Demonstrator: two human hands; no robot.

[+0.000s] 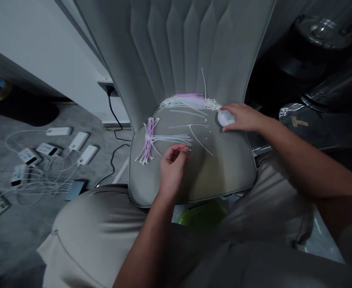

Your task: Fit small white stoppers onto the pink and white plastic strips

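Observation:
On the chair seat (224,172) lie thin white and purple plastic strips with small heads, which look like cable ties. My left hand (173,164) is at the seat's near middle, thumb and fingertips pinched together; a tiny pale bit shows at the tips, too small to name. Just beyond it, a bundle of white and purple cable ties (148,138) lies crosswise to the left. My right hand (243,117) curls around a white rounded object (225,118) at the seat's right. Beside that object spreads a pile of cable ties (191,100) along the backrest.
Several loose cable ties (201,141) and small white bits are scattered mid-seat. The padded backrest (188,44) rises behind. White power banks (79,141) and tangled cables cover the floor at left, near a wall socket (107,87). A green basin (201,216) shows below the seat.

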